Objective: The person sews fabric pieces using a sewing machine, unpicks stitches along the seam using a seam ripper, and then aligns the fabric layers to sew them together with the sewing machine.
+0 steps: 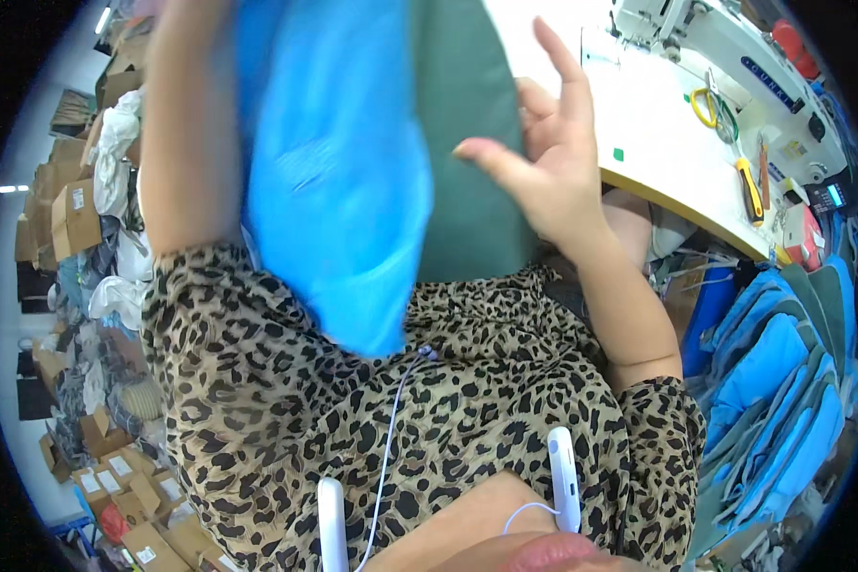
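A bright blue fabric piece (338, 191) hangs in front of my chest, blurred in part by motion. Beside it on the right is a dark green fabric piece (472, 191); whether the two are joined I cannot tell. My right hand (558, 157) is at the green fabric's right edge, thumb and index finger stretched apart, gripping nothing. My left forearm rises along the blue fabric's left side and leaves the picture at the top, so the left hand is out of sight.
A white sewing table (653, 176) with a yellow edge stands at the right. It carries a sewing machine (748, 71), yellow-handled scissors (704, 107) and a yellow-black screwdriver (749, 191). Below hangs a pile of blue and green pieces (772, 372). Cartons (74, 219) and cloth heaps lie left.
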Motion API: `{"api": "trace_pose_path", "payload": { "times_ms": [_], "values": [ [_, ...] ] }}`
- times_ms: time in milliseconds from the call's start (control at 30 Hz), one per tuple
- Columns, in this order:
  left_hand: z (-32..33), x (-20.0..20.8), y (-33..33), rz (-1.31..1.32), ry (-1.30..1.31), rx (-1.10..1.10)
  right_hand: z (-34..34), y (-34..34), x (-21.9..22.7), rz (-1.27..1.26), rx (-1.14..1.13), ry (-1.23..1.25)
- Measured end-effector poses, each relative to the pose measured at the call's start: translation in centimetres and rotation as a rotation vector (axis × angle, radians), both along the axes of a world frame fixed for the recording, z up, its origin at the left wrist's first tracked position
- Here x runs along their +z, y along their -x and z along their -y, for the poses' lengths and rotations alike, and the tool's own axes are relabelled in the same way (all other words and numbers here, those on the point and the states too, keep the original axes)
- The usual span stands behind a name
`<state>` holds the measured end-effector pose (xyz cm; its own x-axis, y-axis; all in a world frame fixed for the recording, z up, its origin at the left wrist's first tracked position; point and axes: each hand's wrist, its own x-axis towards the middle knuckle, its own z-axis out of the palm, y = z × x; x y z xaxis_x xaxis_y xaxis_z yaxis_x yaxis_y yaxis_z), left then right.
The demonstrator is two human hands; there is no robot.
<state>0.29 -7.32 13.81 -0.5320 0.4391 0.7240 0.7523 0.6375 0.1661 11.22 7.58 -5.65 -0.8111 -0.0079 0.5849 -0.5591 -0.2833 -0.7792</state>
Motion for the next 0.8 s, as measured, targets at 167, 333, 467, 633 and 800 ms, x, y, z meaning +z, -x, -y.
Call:
{"api": "trace_pose_path", "payload": {
  "times_ms": [167,333,467,633,800],
  "values": [
    [-8.5,-10.0,11.9,0.052,0.101,-0.457,-5.9,0.5,-7.8,0.162,-0.34,-0.195],
    [-10.1,-18.7,13.7,0.394,-0.01,-0.237,-6.9,-4.1,-5.4,0.363,-0.644,-0.903],
    [-9.7,-21.1,13.2,0.471,-0.062,-0.239,-8.0,-5.6,-4.3,0.447,-0.582,-0.968],
    [-8.5,-22.0,12.2,0.54,-0.114,-0.254,-7.4,-4.3,-4.3,-0.031,-0.712,-0.927],
    [-8.4,-21.2,11.4,0.598,-0.098,-0.245,-6.1,-2.5,-3.6,0.156,-0.631,-1.048]
  ]
}}
